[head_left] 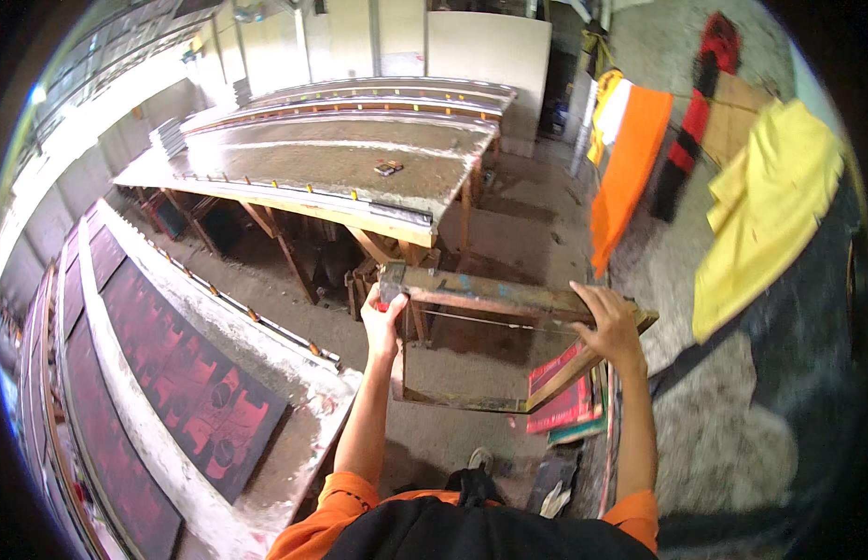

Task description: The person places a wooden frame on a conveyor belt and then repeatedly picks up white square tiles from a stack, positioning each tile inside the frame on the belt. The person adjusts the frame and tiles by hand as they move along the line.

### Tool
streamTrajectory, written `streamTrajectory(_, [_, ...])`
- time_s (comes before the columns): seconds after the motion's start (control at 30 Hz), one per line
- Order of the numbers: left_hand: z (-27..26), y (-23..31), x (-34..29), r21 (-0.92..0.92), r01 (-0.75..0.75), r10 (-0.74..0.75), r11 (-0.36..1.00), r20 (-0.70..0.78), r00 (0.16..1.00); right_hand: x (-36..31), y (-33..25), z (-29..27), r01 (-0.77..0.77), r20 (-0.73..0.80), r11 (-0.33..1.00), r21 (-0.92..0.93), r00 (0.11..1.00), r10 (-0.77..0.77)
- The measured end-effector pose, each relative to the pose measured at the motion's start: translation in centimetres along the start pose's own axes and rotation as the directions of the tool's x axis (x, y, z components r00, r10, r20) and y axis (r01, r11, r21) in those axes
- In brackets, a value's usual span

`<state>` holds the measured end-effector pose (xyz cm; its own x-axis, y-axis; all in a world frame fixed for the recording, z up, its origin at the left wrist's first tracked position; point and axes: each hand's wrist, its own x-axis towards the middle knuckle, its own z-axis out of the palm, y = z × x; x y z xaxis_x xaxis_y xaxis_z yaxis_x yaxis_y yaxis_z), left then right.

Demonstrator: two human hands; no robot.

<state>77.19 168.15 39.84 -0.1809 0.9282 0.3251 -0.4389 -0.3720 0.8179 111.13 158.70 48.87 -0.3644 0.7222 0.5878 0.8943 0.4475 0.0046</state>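
Note:
I hold a worn rectangular wooden frame [480, 291] out in front of me, above the floor. My left hand [382, 317] grips its left end near the corner. My right hand [609, 322] grips the right end of the top bar. A thin mesh seems stretched across the frame; the floor shows through it. Both forearms reach up from my orange sleeves at the lower edge.
A long printing table [294, 397] with dark red printed cloth [187, 373] runs along my left. A second long table [322, 168] stands ahead with a small object [388, 168] on it. Orange cloth [630, 159] and yellow cloth [770, 205] hang at right. Red frames [564, 397] lie on the floor.

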Motion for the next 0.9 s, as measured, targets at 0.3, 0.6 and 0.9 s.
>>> streamTrajectory(0.3, [2.8,4.1,5.1,0.245,-0.212,0.289,0.946,-0.338,0.896,14.2,9.0,6.5,0.149,-0.430,0.968,-0.203,0.875,-0.225])
streamTrajectory(0.6, [-0.2,8.6,10.6,0.176,-0.290,0.338,0.941,-0.560,0.756,28.7,8.9,14.6,0.237,-0.773,0.937,0.258,0.632,0.053])
streamTrajectory(0.9, [-3.9,15.0,14.2,0.052,-0.310,0.279,0.949,-0.595,0.754,41.9,3.5,15.1,0.351,-0.611,0.767,0.537,0.789,0.067])
